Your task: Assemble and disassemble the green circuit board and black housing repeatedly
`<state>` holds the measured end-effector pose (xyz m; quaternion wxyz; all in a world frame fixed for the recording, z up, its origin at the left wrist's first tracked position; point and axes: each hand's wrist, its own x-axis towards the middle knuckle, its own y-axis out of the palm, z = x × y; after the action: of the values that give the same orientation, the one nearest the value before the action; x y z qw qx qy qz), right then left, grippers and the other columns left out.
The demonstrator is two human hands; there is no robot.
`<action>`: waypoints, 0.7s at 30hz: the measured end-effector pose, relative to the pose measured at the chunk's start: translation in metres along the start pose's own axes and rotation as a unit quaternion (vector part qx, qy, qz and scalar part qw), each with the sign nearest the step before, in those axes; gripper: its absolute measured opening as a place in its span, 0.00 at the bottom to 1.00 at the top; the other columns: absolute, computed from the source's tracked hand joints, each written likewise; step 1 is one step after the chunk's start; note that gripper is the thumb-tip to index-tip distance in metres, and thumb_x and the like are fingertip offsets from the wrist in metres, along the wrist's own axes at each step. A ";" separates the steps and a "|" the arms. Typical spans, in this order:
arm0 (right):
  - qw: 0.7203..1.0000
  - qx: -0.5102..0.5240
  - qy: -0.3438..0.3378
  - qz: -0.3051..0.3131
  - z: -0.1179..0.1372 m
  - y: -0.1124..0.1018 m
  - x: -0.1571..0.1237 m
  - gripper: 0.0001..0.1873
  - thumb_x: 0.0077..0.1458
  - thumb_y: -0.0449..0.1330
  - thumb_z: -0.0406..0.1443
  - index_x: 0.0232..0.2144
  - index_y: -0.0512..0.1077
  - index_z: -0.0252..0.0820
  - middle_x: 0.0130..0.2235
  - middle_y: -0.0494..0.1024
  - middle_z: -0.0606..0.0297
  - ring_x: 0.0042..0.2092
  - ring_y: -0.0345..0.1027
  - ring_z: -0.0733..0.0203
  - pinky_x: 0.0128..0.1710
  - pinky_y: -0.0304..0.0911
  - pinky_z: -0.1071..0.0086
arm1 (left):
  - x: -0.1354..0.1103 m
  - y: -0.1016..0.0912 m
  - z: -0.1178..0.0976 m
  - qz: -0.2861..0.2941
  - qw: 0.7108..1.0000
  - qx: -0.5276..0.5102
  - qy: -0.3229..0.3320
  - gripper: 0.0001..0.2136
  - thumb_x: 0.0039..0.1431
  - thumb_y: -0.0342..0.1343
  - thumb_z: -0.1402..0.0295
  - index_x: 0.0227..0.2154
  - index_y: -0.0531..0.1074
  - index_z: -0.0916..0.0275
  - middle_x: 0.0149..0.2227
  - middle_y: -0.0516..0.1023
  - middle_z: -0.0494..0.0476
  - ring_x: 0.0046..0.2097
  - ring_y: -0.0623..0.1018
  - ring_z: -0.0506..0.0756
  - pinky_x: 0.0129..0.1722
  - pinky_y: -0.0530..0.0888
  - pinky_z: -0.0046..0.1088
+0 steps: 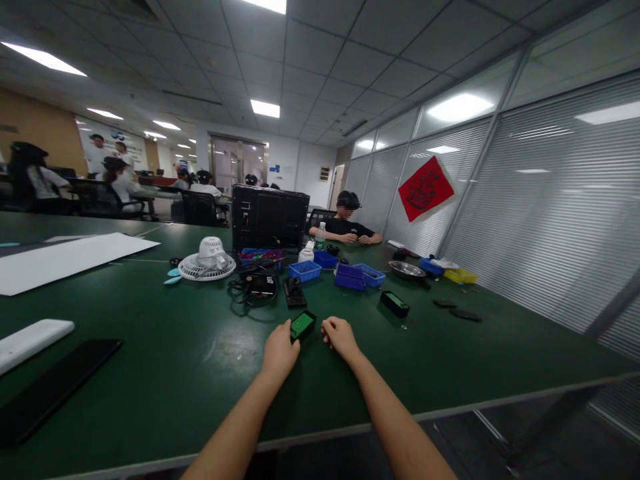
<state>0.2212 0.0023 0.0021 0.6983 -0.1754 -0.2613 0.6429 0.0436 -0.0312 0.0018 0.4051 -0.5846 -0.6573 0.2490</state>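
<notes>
A small black box with a green top [303, 325] lies on the dark green table [200, 373] just ahead of me. My left hand [280, 352] rests at its near left end, fingers curled against it. My right hand [339, 333] sits a little to the right of the box, fingers curled in; what is inside them is hidden. A second black box with a green top [395, 303] lies farther right, apart from both hands.
Behind the box stand blue bins [305, 270], a tangle of cables [254, 287], a white fan [208, 261] and a black case [269, 217]. A person sits at the far side. A black slab [55, 387] and a white bar [30, 339] lie left.
</notes>
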 end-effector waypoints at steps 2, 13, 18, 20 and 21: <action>1.000 -0.007 0.002 0.008 0.000 0.000 0.000 0.12 0.52 0.49 0.37 0.23 0.67 0.38 0.19 0.70 0.69 0.18 0.62 0.71 0.16 0.55 0.80 | -0.011 -0.017 0.010 -0.001 1.000 0.022 -0.003 0.24 0.50 0.50 0.70 0.53 0.61 0.69 0.46 0.70 0.64 0.47 0.70 0.56 0.47 0.63 0.26; 0.998 -0.055 -0.023 0.028 -0.002 -0.002 0.001 0.10 0.51 0.50 0.36 0.24 0.68 0.40 0.19 0.69 0.69 0.21 0.64 0.68 0.24 0.57 0.77 | -0.040 -0.094 0.077 -0.093 0.980 0.135 -0.113 0.24 0.53 0.47 0.64 0.54 0.58 0.61 0.38 0.64 0.61 0.39 0.71 0.57 0.39 0.67 0.31; 0.996 -0.073 -0.040 0.030 -0.004 -0.002 0.004 0.10 0.51 0.50 0.36 0.24 0.68 0.40 0.21 0.70 0.69 0.23 0.66 0.67 0.26 0.57 0.76 | -0.037 -0.114 0.098 -0.122 0.963 0.179 -0.162 0.26 0.53 0.45 0.61 0.56 0.55 0.63 0.39 0.64 0.63 0.40 0.71 0.60 0.39 0.66 0.33; 0.995 -0.078 -0.052 0.026 -0.005 -0.001 0.005 0.10 0.50 0.50 0.36 0.23 0.68 0.40 0.21 0.69 0.70 0.24 0.66 0.67 0.26 0.57 0.76 | -0.034 -0.118 0.104 -0.130 0.957 0.192 -0.172 0.27 0.54 0.44 0.60 0.56 0.54 0.64 0.39 0.64 0.64 0.40 0.71 0.60 0.39 0.66 0.33; 0.995 -0.080 -0.056 0.025 -0.005 -0.001 0.005 0.09 0.50 0.50 0.36 0.23 0.67 0.40 0.21 0.69 0.70 0.24 0.67 0.67 0.26 0.57 0.76 | -0.033 -0.119 0.106 -0.132 0.956 0.194 -0.174 0.28 0.54 0.44 0.59 0.57 0.53 0.65 0.40 0.64 0.65 0.40 0.71 0.60 0.39 0.66 0.33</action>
<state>0.2249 0.0079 -0.0006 0.6498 -0.2010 -0.3457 0.6464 -0.1119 -0.0709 0.0306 0.4191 -0.3501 -0.7282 0.4141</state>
